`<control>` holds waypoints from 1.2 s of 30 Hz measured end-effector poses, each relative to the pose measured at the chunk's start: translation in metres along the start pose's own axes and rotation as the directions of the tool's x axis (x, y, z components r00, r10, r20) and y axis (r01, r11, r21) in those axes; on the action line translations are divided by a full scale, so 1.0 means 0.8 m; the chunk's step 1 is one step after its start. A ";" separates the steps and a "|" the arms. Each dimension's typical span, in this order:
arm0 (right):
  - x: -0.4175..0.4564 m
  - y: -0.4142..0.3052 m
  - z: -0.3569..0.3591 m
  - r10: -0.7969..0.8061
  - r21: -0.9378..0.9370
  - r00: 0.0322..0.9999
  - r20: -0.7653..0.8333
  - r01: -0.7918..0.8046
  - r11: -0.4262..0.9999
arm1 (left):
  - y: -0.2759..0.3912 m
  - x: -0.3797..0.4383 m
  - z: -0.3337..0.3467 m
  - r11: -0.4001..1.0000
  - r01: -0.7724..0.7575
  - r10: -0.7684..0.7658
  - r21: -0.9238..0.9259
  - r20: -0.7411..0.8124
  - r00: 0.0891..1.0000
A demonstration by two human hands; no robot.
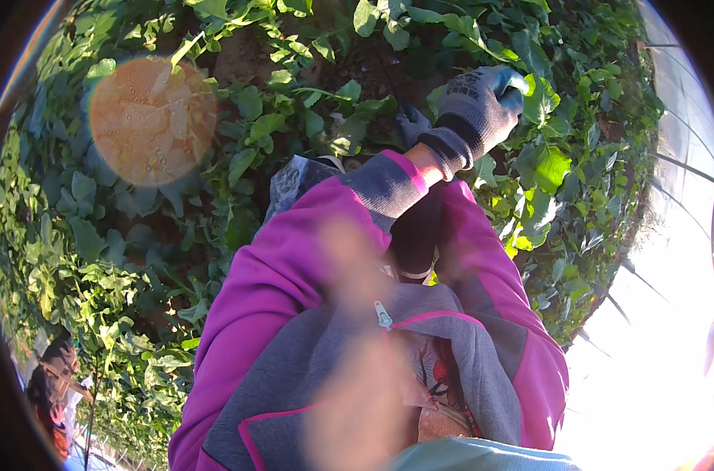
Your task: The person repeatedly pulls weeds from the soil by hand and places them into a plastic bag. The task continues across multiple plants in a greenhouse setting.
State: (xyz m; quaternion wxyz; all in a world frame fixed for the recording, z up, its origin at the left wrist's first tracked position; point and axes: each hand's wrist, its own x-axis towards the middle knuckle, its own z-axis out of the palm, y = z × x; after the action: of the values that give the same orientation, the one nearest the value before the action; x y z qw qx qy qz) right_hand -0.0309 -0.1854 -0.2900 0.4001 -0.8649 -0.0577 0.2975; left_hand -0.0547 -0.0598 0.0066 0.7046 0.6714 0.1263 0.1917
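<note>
My left hand (480, 109) wears a grey knit glove with teal coated fingertips and printed writing on its back. Its arm reaches across my body, and the fingers curl beside bright green lobed leaves (542, 106); whether they grip a stem is hidden. Behind that wrist, low among the plants, shows part of my right hand (413, 123), in a similar glove. Most of it is covered by the left forearm, so what it touches cannot be seen. Leafy crop plants (262, 123) surround both hands, with brown soil (239, 56) between them.
Pale sheeting (680, 194) with dark ribs borders the plants on the right, in strong glare. A grey crinkled material (301, 179) lies beside my left sleeve. Unclear brown and dark objects (56, 382) stand at lower left. Blurred spots and lens flare cover parts of the view.
</note>
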 end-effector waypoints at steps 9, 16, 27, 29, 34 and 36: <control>-0.065 0.046 -0.027 0.109 -0.017 0.994 -0.009 -0.109 0.994 | 0.001 -0.008 0.007 1.000 0.025 -0.025 0.001 0.032 0.999; -0.046 0.040 -0.029 0.074 0.009 0.997 -0.022 -0.074 0.997 | -0.003 -0.005 0.008 0.997 0.080 -0.078 -0.023 0.068 0.995; -0.024 -0.007 0.008 -0.045 -0.015 0.999 -0.009 0.045 0.999 | -0.003 -0.009 0.014 0.998 0.025 -0.028 0.050 0.050 0.998; -0.015 -0.039 0.021 -0.084 -0.025 0.996 -0.021 0.084 0.996 | -0.010 -0.007 0.016 0.998 -0.016 0.015 0.064 0.025 1.000; 0.014 -0.069 0.075 -0.081 -0.200 0.996 0.048 0.089 0.976 | -0.006 -0.003 0.006 0.999 -0.015 0.014 0.049 0.020 1.000; 0.016 -0.057 0.078 -0.045 -0.223 0.999 0.022 0.049 0.973 | -0.013 -0.006 0.021 0.999 -0.042 0.042 0.001 0.038 0.998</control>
State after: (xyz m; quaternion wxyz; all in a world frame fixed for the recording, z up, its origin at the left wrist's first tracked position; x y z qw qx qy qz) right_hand -0.0494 -0.1097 -0.2943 0.3066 -0.9003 -0.1148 0.2868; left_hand -0.0509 -0.0775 -0.0032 0.7021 0.6780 0.0990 0.1939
